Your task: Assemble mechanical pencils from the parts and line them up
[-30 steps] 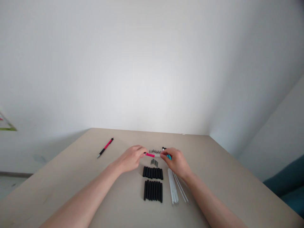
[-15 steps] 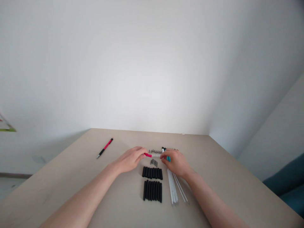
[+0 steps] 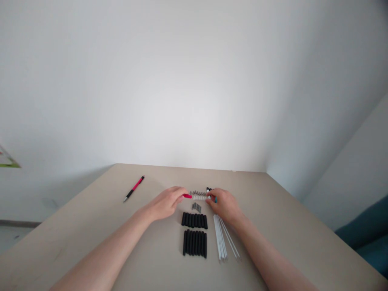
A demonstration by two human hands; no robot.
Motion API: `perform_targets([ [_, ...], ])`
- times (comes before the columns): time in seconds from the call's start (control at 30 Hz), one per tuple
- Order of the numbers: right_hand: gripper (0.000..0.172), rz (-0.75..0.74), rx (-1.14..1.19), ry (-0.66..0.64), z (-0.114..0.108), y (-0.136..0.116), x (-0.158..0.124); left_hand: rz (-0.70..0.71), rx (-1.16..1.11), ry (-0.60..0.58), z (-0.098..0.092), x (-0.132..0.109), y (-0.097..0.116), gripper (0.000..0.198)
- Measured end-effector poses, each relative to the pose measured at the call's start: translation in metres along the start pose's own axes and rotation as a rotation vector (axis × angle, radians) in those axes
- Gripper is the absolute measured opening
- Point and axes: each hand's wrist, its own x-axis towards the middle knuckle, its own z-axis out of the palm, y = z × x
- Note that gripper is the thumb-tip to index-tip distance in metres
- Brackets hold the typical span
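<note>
My left hand [image 3: 171,201] is closed in a pinch around a red pen barrel [image 3: 187,196], whose end points right. Across from it, the fingertips of my right hand [image 3: 223,204] are pinched at the right end of a row of small clear-white pieces [image 3: 199,198]; what they hold is too small to make out. A teal piece [image 3: 216,199] shows partly behind the right fingers; I cannot tell whether it is held. Small metal springs [image 3: 199,193] lie in a row just beyond, and grey metal parts [image 3: 197,207] sit between the hands.
Two rows of black tubes, a far row [image 3: 194,220] and a near row [image 3: 195,243], lie in the middle of the table [image 3: 151,258]. White pen refills [image 3: 220,238] fan out beside my right forearm. A red-and-black pen [image 3: 133,188] lies at the left. A wall stands behind.
My left hand has shifted slightly left with the red barrel. The right fingers have pinched closer together at the end of the white row, and less of the teal piece shows.
</note>
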Motion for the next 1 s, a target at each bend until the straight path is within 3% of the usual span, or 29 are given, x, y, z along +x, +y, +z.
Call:
perform_targets([
  [0.3,0.012,0.0,0.012,0.052,0.001,0.001,0.001,0.075,-0.138,0.063,-0.004,0.001,0.006,0.026],
  [0.53,0.02,-0.017,0.321,0.206,0.0,-0.009,-0.003,0.119,-0.212,0.119,-0.003,0.001,0.007,0.023],
  [0.77,0.02,-0.15,0.442,0.282,0.002,-0.019,-0.007,0.195,-0.195,0.119,-0.001,0.002,0.004,0.023],
  [1.0,0.016,-0.328,0.497,0.382,0.002,-0.023,-0.008,0.144,-0.252,0.138,0.002,0.002,0.001,0.021],
])
